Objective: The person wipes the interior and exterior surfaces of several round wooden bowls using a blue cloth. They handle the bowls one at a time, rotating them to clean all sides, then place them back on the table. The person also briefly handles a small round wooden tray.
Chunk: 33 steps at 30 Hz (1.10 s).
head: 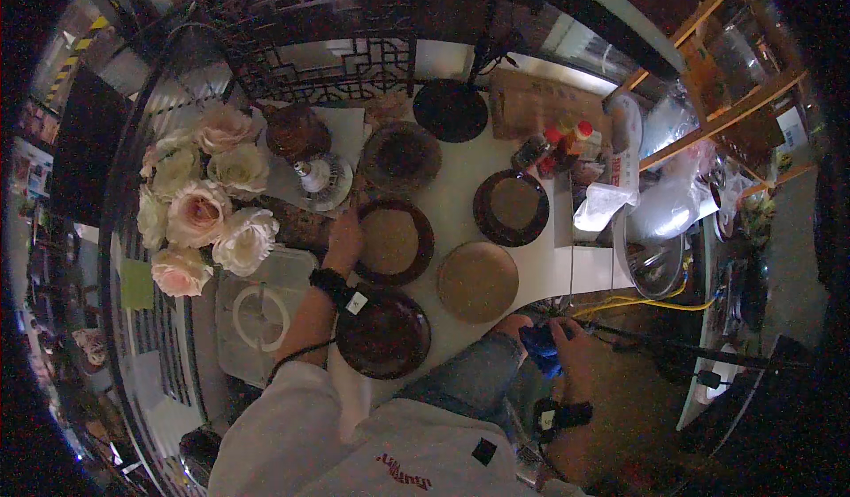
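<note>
My left hand (345,237) is at the left rim of a round dish (390,242) with a dark brown rim and a tan middle. Its fingers are dim, and their hold on the rim is unclear. Below it on the white table (458,185) lies a dark brown round dish (385,335). To the right is a plain tan disc (478,282), and beyond it another dark-rimmed dish (511,206) with a tan centre. Near my right knee, off the table's edge, my right hand (571,344) holds a crumpled blue cloth (541,347).
Artificial roses (199,211) crowd the left side, above a translucent plastic box (265,311). A light bulb (315,175) stands beside a brown pot (299,132). Small red-capped bottles (576,137) and a cardboard box (544,102) are at the back right. Yellow cables (631,302) hang below the table edge.
</note>
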Tool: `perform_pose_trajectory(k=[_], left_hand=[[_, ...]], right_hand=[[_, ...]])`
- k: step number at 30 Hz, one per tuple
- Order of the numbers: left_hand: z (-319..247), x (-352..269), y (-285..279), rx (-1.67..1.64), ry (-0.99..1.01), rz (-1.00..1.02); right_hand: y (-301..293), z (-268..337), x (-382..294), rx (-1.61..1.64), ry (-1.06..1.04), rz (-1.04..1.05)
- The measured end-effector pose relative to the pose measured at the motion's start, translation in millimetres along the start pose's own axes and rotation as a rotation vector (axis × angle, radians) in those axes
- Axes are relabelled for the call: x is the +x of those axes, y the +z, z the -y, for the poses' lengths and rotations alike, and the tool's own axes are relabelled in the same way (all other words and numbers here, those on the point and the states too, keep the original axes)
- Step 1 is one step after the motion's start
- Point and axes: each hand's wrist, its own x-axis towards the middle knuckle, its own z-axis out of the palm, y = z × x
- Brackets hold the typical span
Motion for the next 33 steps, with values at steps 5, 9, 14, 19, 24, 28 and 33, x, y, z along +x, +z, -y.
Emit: perform_pose_trajectory(k=[5, 9, 14, 19, 24, 28, 33], left_hand=[[-4.9, -2.5, -20.0, -0.136, 0.086, 0.047], [-27.6, -8.9, -47.7, -0.53, 0.07, 0.087], [-44.3, -14.6, -62.8, -0.498, -0.149, 0.152], [-36.8, -14.4, -56.5, -0.428, -0.066, 0.088], [-22.9, -14.1, -60.3, -0.297, -0.046, 0.092], [-11.2, -6.0, -57.0, -0.182, 0.019, -0.025], [-11.2, -1.1, -56.9, -0.222, -0.014, -0.007]], right_hand=[[-2.0, 17.0, -16.0, -0.052, -0.027, -0.065], [5.3, 4.6, -13.2, 0.1, -0.008, -0.062], [4.3, -9.5, -24.8, 0.219, -0.038, -0.064], [3.0, -19.1, -37.4, 0.149, -0.089, -0.175], [-2.5, -24.6, -59.2, 0.144, -0.028, -0.24], [-8.7, -19.0, -84.2, 0.24, -0.165, -0.274], [-12.4, -5.3, -110.0, 0.237, -0.06, -0.222]])
